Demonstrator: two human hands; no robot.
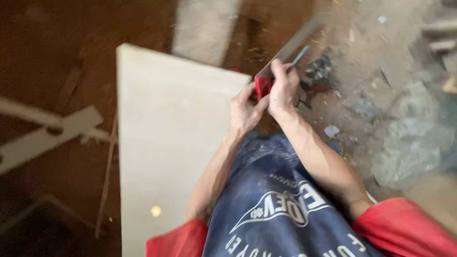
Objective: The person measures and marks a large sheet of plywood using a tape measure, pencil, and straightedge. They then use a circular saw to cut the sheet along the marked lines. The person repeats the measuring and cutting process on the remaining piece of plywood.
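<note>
try square [285, 50] (red stock) | gripped by fingers of left hand [245, 112] and right hand [283, 93] | beside pale board [166, 143]

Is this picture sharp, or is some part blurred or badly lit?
Head view: motion blur softens everything; the hands, left hand and right hand, and the metal square they hold are smeared; the pale board looks bright, almost washed out; the floor at left is dark.
</note>
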